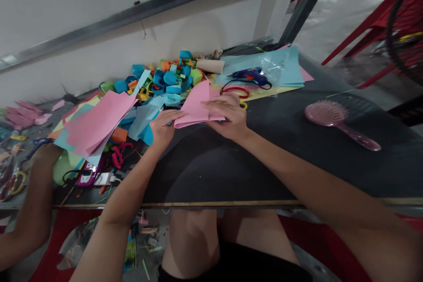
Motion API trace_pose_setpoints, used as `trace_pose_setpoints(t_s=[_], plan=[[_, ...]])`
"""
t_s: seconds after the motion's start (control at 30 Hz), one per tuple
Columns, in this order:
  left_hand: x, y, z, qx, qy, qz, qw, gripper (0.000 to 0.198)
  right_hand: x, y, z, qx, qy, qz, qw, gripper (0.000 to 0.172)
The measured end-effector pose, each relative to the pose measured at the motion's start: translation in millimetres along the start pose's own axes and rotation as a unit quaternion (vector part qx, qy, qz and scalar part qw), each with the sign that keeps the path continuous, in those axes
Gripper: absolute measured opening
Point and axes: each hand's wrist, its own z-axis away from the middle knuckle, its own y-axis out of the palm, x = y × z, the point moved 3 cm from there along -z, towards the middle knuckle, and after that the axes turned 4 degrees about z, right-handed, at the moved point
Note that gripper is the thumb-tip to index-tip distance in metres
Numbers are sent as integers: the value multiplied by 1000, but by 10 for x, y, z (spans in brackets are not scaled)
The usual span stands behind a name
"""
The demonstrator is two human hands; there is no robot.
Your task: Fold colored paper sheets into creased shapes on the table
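Observation:
A folded pink paper sheet [197,103] lies on the black table [280,154], and both my hands work on it. My left hand [164,127] pinches its near left corner between thumb and fingers. My right hand [228,116] presses down on its right side with the fingers curled over the fold. Behind the sheet lie red-handled scissors [236,91] and a blue glue gun [251,76].
Loose pink and blue sheets [95,125] pile at the left, beside a heap of coloured paper loops [165,80]. A pink hairbrush [333,119] rests at the right. Another person's arm [31,202] reaches in at the far left. Light blue sheets [284,68] sit at the back.

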Motion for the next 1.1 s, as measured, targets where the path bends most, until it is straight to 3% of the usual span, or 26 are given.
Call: trace_pose_setpoints(t_s=[0.1, 0.17, 0.3, 0.37, 0.43, 0.53, 0.6, 0.73, 0.9, 1.1], plan=[[16, -1, 6, -8, -16, 1, 1000, 22, 52, -42, -6, -29, 20, -26, 999, 48], [33, -1, 13, -11, -23, -10, 1000, 25, 72, -46, 3, -27, 22, -95, 995, 52], [74, -10, 21, -28, -44, -56, 997, 22, -39, 16, 37, -32, 105, -248, 963, 37], [88, -13, 24, -36, -46, -60, 996, 21, -158, 71, 50, -14, 172, -266, 948, 30], [101, -7, 28, -33, -42, -50, 997, 22, -251, 111, 46, 35, 196, -263, 944, 33], [121, 6, 40, -23, -45, -40, 998, 23, -278, 104, 7, 97, 141, -232, 958, 48], [134, 20, 49, -11, -57, -36, 998, 26, -228, 70, -22, 103, 74, -176, 976, 49], [123, 78, 68, 29, -74, 0, 997, 35, -118, 19, -15, 62, -29, -55, 996, 17], [59, 130, 74, 22, -44, 38, 998, 35, -121, 0, 57, 71, -34, 14, 997, 23], [54, 132, 56, 23, -45, 32, 998, 35, -102, -24, 55, 61, -41, -10, 997, 22]])
